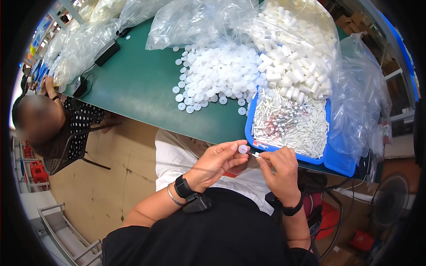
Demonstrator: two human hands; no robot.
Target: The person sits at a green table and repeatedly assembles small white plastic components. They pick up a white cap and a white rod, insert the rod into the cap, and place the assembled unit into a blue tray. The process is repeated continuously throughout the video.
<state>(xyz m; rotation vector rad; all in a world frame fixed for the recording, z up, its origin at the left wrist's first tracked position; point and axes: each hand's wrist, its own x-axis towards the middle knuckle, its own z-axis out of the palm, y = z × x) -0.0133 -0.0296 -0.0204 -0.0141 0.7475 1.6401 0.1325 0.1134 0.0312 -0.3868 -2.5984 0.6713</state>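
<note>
Above my lap, at the table's near edge, my left hand (217, 163) pinches a small round white plastic disc (242, 149) between thumb and finger. Close on its right, my right hand (282, 168) holds a thin white stick-like piece (256, 155) by its end, pointing toward the disc. Whether the two pieces touch is too small to tell. Just beyond my hands a blue tray (249, 124) holds many short thin white pieces (310, 124), with some reddish and dark ones among them. A big heap of similar white discs (222, 71) lies on the green table.
White cylindrical pieces (297, 71) spill from a clear plastic bag (310, 22) behind the tray. More clear bags (195, 24) lie along the far side of the green table (133, 88). A black box (107, 52) sits at left, near a seated person (57, 128). A fan (390, 199) stands at right.
</note>
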